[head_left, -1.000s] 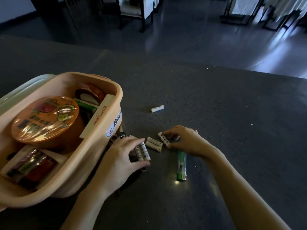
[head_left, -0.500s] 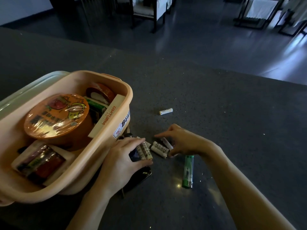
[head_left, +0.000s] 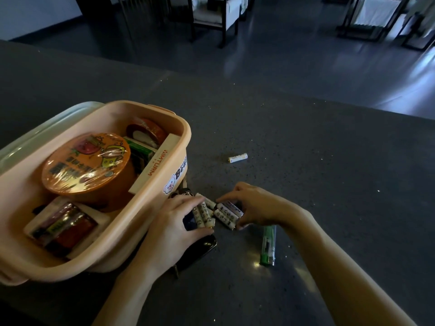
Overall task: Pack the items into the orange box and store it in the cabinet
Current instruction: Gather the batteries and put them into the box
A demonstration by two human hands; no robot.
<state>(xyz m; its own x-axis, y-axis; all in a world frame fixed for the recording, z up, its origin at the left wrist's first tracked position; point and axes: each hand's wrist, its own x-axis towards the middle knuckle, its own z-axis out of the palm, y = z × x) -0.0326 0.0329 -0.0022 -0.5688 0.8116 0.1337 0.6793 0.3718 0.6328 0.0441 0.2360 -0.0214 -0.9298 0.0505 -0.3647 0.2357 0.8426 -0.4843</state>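
The orange box [head_left: 150,222] sits at the left on the dark table, holding an orange noodle bowl [head_left: 87,161], tape rolls, a white carton and a packet of small items. Right of the box lies a cluster of white batteries [head_left: 216,214]. My left hand [head_left: 174,229] curls around the cluster's left side, fingers on the batteries. My right hand [head_left: 254,205] presses the right-hand batteries with thumb and fingers. One lone battery [head_left: 237,158] lies farther back. A green lighter [head_left: 268,245] lies under my right wrist. A black object [head_left: 200,249] sits beneath my left hand.
A pale green lid [head_left: 47,128] lies behind the box. Beyond the table's far edge [head_left: 329,100] is a dark glossy floor with chairs [head_left: 211,17] and frames at the back.
My hands have closed in toward each other, gathering the scattered batteries into one tight cluster. The view has shifted slightly, and the lone battery and lighter stay put.
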